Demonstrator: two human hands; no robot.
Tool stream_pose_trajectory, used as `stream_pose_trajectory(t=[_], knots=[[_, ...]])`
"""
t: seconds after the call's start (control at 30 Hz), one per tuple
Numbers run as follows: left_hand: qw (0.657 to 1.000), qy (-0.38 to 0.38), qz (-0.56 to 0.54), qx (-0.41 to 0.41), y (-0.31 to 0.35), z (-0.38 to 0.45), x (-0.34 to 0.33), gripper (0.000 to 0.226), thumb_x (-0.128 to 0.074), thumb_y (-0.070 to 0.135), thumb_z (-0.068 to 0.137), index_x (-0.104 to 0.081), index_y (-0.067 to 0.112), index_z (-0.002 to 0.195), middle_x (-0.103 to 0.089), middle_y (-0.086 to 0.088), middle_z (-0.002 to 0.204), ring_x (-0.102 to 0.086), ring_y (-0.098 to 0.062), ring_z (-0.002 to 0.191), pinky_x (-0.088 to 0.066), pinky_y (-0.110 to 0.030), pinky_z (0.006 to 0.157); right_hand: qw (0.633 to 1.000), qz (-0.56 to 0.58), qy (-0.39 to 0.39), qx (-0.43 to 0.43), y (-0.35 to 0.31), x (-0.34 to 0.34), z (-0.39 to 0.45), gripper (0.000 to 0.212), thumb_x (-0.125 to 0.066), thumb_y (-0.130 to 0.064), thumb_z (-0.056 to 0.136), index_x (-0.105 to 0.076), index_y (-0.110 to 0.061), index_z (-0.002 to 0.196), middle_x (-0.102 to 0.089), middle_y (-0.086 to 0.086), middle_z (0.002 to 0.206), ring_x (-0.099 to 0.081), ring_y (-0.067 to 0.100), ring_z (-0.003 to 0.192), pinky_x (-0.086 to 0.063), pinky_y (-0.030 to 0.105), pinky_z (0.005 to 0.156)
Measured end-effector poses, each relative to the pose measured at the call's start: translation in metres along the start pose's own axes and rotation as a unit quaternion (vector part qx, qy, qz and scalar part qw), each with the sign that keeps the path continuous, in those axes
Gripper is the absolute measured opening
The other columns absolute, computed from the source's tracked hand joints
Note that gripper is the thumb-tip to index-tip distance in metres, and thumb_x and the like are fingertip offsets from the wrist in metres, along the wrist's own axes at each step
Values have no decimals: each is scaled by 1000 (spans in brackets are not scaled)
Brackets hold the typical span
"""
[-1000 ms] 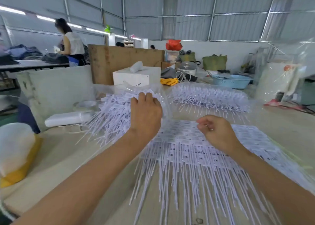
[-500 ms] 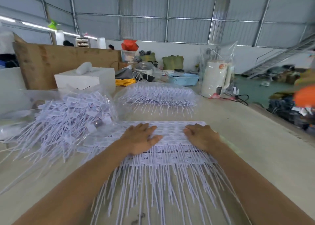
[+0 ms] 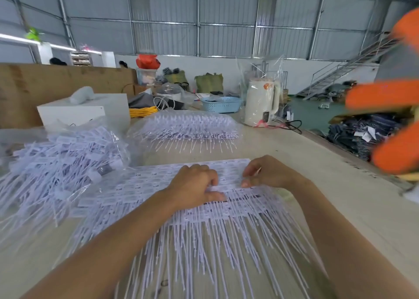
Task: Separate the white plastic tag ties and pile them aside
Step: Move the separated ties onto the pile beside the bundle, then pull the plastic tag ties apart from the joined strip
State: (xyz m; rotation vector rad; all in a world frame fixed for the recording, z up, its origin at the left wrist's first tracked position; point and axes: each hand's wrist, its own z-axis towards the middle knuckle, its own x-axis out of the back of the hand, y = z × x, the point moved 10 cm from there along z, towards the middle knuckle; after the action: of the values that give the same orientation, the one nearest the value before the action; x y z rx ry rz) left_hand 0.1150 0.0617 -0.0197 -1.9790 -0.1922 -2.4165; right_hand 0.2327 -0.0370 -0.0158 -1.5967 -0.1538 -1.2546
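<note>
Tabletop: both hands [image 3: 195, 185] pinch unreadably printed ties [image 3: 204, 226].

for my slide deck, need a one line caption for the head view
Both hands pinch joined white tag ties; loose pile at left.

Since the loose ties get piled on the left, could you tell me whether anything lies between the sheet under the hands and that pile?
Nothing visible does. The left hand and right hand pinch the sheet of joined tag ties, and the pile of loose ties in its clear plastic bag lies directly beside its left edge.
</note>
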Motion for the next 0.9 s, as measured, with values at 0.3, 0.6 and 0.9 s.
stream_pose_trajectory(t=[0.3, 0.6, 0.9], knots=[[998, -23, 52, -40, 13, 10, -3, 32, -51, 39, 92, -54, 9, 102, -56, -7, 101, -55, -22, 87, -46, -33, 75, 997, -47, -53, 25, 16, -4, -5, 33, -80, -16, 72, -65, -30, 98, -52, -8, 106, -48, -3, 86, -36, 9, 72], [989, 43, -141, -18, 2, 20, 53, 26, -64, 38, 86, -44, 28, 72, -46, 9, 64, -40, -3, 51, -29, -22, 48, 981, 46, 139, 125, -21, 54, -21, 25, -79, -10, 72, -67, -29, 82, -60, -10, 95, -55, 3, 84, -41, 14, 73], [980, -24, -193, 37, -49, 1, 13, 32, -73, 51, 72, -52, 28, 80, -55, 9, 72, -49, -2, 61, -40, -18, 58, 989, -107, 99, 39, 13, 23, -5, 12, -60, -2, 80, -63, -12, 88, -49, -3, 86, -48, 15, 81, -34, 18, 61]])
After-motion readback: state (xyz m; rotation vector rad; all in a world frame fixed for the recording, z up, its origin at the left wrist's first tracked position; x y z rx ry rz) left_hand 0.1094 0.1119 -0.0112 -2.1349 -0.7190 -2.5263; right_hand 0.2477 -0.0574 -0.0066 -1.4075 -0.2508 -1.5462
